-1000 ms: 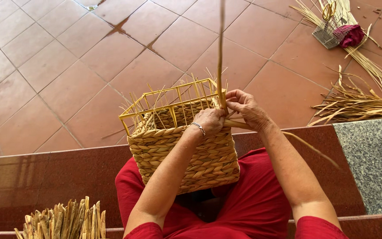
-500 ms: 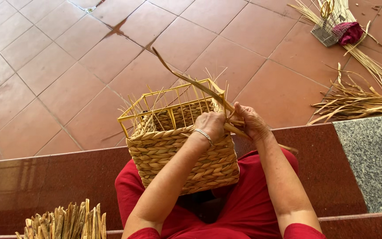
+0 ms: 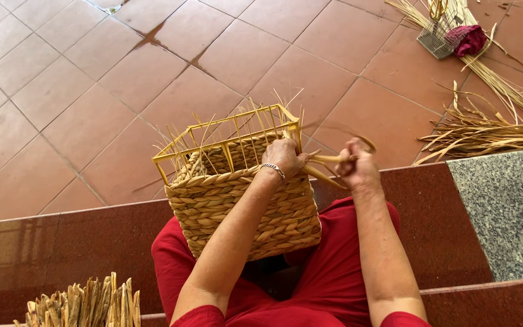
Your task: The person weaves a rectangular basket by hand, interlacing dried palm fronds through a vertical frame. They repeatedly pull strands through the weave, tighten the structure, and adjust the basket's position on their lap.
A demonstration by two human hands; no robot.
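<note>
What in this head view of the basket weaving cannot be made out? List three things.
1. Strand end beyond the right hand: motion blur.
2. Basket interior floor: hidden by its woven wall.
3. Reed bundle: cut off by the bottom edge.

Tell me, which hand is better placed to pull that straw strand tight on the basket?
Probably the right hand: it already grips the strand beside the basket, free to pull. The left hand rests on the rim near the corner, steadying the basket.
</note>
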